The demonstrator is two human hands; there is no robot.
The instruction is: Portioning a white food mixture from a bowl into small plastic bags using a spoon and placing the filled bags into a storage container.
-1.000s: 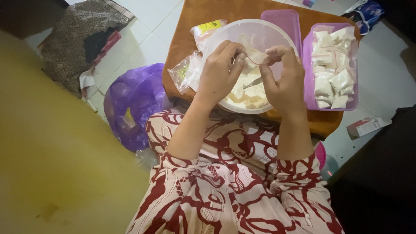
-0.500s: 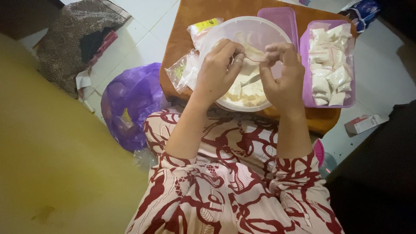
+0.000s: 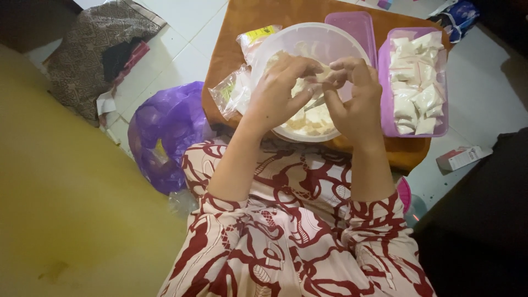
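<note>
Both hands, left hand (image 3: 278, 93) & right hand (image 3: 352, 99), meet over the clear bowl (image 3: 286, 41), so straight-down entry there is blocked; bowl's far rim at 12 is still open. At 3 the purple tub (image 3: 385, 82) w/ its lid (image 3: 357, 27) sits just beside the bowl, no gap betw. them. At 9 plastic bags (image 3: 234, 91) crowd the desk (image 3: 258, 14) edge; bare desk only at 11–12, tiled floor (image 3: 181, 49) open at 10.

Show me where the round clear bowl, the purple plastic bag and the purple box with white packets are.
round clear bowl (image 3: 286, 33): head view, bare upper rim.
purple plastic bag (image 3: 165, 132): head view, its middle.
purple box (image 3: 383, 77): head view, left wall.
</note>
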